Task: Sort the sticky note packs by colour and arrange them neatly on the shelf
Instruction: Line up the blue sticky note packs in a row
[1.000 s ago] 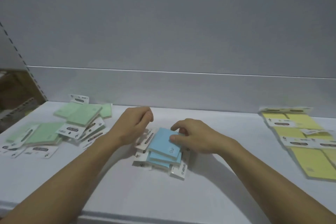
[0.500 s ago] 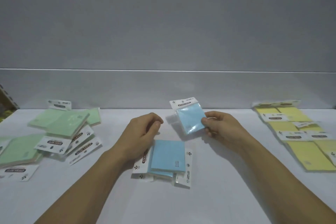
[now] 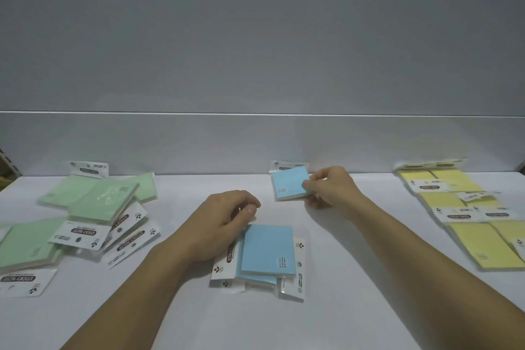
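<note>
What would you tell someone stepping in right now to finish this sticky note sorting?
Right hand pinches one blue sticky note pack by its right edge, near the back of the shelf.
Left hand, fingers curled, rests at the left edge of the blue stack; grip unclear.
Done: colours separated, green packs left, yellow packs right.
Left: place the held pack, lay out the blue stack, tidy the jumbled green packs.

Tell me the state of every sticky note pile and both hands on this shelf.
Single blue pack, pinched at its right edge by right hand, near the back wall.
Blue stack, uneven pile, lying flat, centre.
Green packs, jumbled heap, left.
Yellow packs, lying in overlapping rows, right.
Left hand, fingers curled, resting at blue stack's left edge.
</note>
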Available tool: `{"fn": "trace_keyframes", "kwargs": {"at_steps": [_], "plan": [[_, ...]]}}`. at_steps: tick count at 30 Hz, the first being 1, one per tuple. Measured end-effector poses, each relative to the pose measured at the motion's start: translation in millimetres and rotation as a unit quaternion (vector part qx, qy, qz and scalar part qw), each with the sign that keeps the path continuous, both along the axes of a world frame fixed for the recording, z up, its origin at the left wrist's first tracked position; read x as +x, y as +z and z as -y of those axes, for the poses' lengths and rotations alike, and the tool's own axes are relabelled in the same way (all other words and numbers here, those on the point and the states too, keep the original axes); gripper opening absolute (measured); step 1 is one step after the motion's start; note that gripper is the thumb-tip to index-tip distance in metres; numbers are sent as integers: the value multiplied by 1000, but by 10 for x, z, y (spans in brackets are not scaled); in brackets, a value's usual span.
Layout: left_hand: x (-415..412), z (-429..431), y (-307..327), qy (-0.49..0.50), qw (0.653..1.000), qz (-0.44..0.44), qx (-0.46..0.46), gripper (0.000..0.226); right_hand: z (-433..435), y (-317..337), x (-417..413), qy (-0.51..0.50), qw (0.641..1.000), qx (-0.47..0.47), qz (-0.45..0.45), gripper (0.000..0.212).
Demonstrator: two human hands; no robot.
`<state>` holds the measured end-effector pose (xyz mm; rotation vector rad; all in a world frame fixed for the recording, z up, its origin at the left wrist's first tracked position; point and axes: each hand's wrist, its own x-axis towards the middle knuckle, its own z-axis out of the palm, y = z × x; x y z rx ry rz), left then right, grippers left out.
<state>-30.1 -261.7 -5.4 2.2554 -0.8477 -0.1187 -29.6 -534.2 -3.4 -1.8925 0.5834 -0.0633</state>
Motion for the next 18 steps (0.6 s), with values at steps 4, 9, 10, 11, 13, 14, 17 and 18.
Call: {"fn": "trace_keyframes", "kwargs": {"at_steps": [4, 9, 10, 11, 13, 14, 17, 18], "plan": [[22, -19, -2, -11, 1000, -1, 7, 21, -55, 46, -20, 8, 999, -29, -22, 16], [19, -28, -12, -36, 999, 2, 35, 22, -47, 19, -66, 45, 999, -16, -9, 14], [19, -26, -15, -38, 999, 0, 38, 22, -35, -2, -79, 44, 999, -12, 14, 14], [19, -23, -16, -39, 998, -1, 41, 23, -17, -15, -97, 39, 998, -21, 46, 12], [19, -15, -18, -42, 998, -2, 43, 23, 13, -13, -119, 23, 992, -59, 113, 9], [18, -13, -17, -44, 998, -3, 44, 24, 28, -8, -114, 17, 988, -76, 135, 9], [2, -10, -9, -52, 998, -14, 44, 26, 57, 4, -48, 0, 987, -90, 136, 9], [-5, -13, -7, -53, 997, -26, 40, 26, 58, 2, -23, -9, 989, -88, 118, 9]]}}
